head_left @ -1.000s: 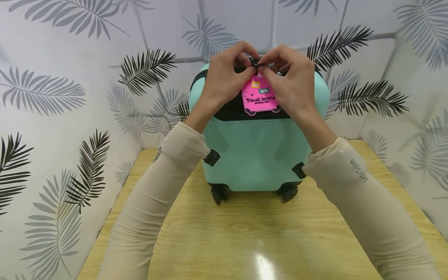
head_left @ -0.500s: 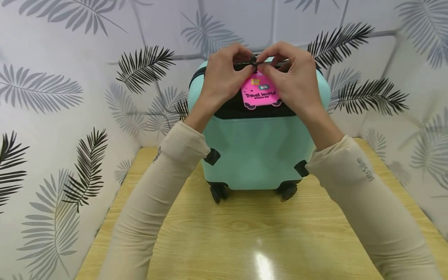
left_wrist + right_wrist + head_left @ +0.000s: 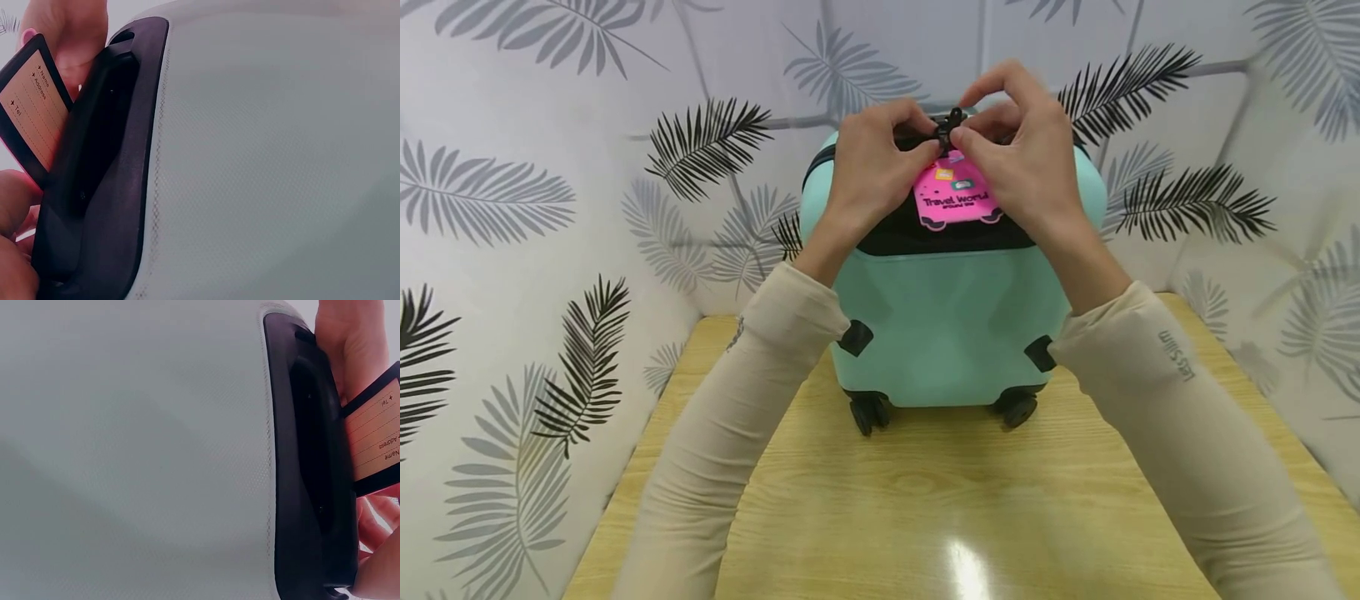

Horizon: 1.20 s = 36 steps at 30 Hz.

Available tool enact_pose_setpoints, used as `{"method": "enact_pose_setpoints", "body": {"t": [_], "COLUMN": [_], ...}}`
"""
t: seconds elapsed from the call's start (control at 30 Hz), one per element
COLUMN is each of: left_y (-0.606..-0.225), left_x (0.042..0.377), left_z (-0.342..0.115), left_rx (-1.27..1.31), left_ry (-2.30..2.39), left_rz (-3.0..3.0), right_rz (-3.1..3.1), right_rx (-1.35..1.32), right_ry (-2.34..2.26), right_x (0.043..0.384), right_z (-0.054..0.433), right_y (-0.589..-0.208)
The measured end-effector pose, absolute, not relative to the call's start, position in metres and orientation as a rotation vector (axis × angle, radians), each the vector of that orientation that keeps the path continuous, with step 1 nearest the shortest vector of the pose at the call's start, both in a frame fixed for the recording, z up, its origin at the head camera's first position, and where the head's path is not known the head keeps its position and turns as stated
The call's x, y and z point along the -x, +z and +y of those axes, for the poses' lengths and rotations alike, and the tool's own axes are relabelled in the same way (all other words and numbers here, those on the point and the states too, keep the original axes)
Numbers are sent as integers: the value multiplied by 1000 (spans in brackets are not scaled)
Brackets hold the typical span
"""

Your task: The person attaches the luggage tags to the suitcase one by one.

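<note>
A mint-green suitcase stands upright on its wheels, with a pink luggage tag at its black top handle. My left hand pinches the tag's black strap between thumb and fingers. From the other side, my right hand holds the strap with its thumb against it and its index finger arched above. A small black end of the strap sticks up between the fingertips. In both wrist views the tag's back shows a name card beside the handle. How the strap runs round the handle is hidden.
The suitcase rests on a light wooden table. Behind it and at both sides rise pale walls with a leaf pattern. Two black caster wheels touch the table at the suitcase's front.
My right index finger has risen and opened away from the thumb. The black strap end now stands up in view between the hands. The tag hangs slightly higher in the head view.
</note>
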<state>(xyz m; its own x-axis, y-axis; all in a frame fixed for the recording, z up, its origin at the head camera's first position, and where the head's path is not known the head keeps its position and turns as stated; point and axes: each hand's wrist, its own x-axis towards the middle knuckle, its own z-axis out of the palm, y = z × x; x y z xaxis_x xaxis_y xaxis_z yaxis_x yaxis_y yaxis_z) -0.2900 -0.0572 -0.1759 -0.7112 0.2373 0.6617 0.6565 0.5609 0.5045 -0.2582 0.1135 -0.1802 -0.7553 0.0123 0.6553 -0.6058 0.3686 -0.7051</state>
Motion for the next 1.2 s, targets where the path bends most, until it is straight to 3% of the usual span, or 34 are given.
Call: {"method": "enact_pose_setpoints", "body": {"t": [0.37,1.2], "left_y": [-172,-172], "left_x": [291,291], "left_z": [-59,-59], "left_rx": [722,762], "left_ry": [-1050,-1039], "left_rz": [-2270,-2293], "right_rz": [-2121,-2255], "right_rx": [-453,-469], "right_ry": [1198,1195], "right_x": [254,257], "right_z": [112,114], "right_y": [-177,-173]}}
